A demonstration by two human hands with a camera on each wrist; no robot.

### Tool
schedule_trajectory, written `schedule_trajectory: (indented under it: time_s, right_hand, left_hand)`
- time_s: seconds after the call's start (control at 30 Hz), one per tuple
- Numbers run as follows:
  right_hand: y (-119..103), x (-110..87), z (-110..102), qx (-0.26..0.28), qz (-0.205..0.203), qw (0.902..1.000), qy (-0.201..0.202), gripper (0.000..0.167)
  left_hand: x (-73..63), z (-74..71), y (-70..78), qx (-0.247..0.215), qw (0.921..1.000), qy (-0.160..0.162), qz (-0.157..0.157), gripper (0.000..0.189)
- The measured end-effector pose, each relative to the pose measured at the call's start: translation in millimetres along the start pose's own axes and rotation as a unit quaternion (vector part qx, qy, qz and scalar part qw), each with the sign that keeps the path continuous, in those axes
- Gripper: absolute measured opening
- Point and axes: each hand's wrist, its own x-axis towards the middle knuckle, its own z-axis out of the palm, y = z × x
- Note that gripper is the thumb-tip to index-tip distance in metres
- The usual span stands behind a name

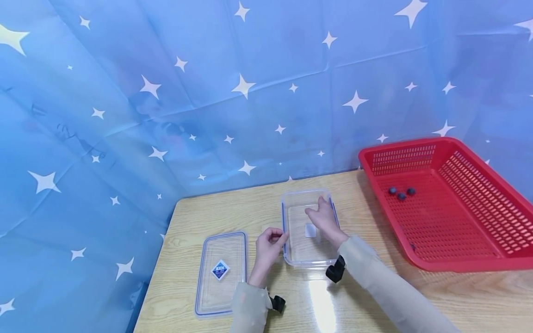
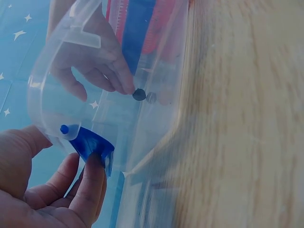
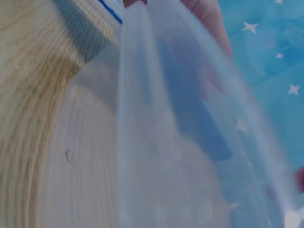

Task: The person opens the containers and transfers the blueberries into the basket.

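Note:
A clear plastic food container [image 1: 301, 263] with blue side latches stands on the table without its lid. My left hand [image 1: 268, 249] holds its left side, fingers curled at the blue latch [image 2: 92, 145] and thumb by the rim. My right hand [image 1: 325, 221] reaches down inside the container, its thumb apart from its fingers. Through the clear wall, in the left wrist view, a small dark round berry [image 2: 139, 94] is at the right fingertips, on or near the container's floor. The right wrist view shows mostly the blurred container wall [image 3: 156, 123].
The clear lid [image 1: 222, 291] with a blue seal and a blue label lies left of the container. At the right stands a red slotted basket [image 1: 458, 222] holding several dark berries [image 1: 401, 196]. A blue star-printed curtain [image 1: 266, 115] hangs behind the table.

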Motion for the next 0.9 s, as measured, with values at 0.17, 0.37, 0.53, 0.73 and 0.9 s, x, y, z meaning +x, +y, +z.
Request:
schedule_trajectory:
  time_s: [0.17,0.37,0.53,0.73,0.9]
  right_hand:
    - [-3,-4.4,-4,0.020,-0.013,0.9997,0.002,0.067]
    - [-5,-2.5,-7,0.054,0.003,0.9985,-0.010,0.066]
    - [-2,3.8,-7,0.036,0.032,0.9983,-0.033,0.067]
    - [1,9.0,-4,0.061,0.048,0.9954,-0.056,0.059]
    - [0,11.4,-7,0.131,0.064,0.9870,-0.068,0.054]
  left_hand:
    - [2.9,1.2,-6.8,0.010,0.9999,0.003,-0.010,0.013]
    - [6.6,2.7,-21.1,0.001,1.0000,0.007,0.003,0.015]
    - [6.1,3.4,-19.7,0.008,0.9999,0.006,-0.007,0.014]
    - [-1.8,0.5,3.2,0.006,1.0000,0.002,-0.001,0.012]
    - [-9.4,-2.2,20.0,0.007,1.0000,-0.001,-0.001,0.013]
